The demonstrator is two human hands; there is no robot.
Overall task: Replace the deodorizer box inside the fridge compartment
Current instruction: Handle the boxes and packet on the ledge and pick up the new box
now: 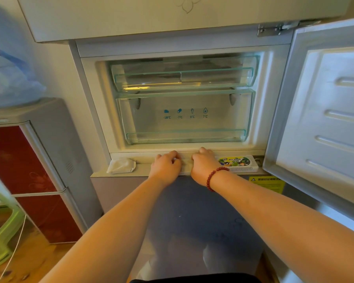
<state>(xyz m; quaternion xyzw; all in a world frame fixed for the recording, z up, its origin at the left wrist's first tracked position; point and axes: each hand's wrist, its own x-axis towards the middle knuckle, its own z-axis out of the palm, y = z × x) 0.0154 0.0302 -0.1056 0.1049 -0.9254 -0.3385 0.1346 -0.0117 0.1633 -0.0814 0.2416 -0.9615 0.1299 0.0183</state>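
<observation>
On the ledge (143, 167) below the open compartment, both hands are working at a long white box (236, 163) lying flat along the front edge. The left hand (165, 166) is curling its fingers (175, 158) down over the box's left part, and the right hand (203, 165), with a red bead bracelet (215, 177) on its wrist, is curling over the middle. Each looks closed on the box, but the fingertips are hidden, so how firmly they are gripping I cannot tell. Two hands on so long a piece probably serves to steady it while it is being opened or lifted; which of the two, the view is not showing.

Only the box's right end is showing clear: a colourful green and yellow label on top and a row of narrow vent slots down the front. A strip of the same slots is peeking out under the hands.

A white pouch (121, 165) is lying at the ledge's left end, well apart from the box, perhaps a refill or a spent one. Behind, two clear drawers (184, 117) are sitting closed, and the door (323, 111) is standing open to the right.
</observation>
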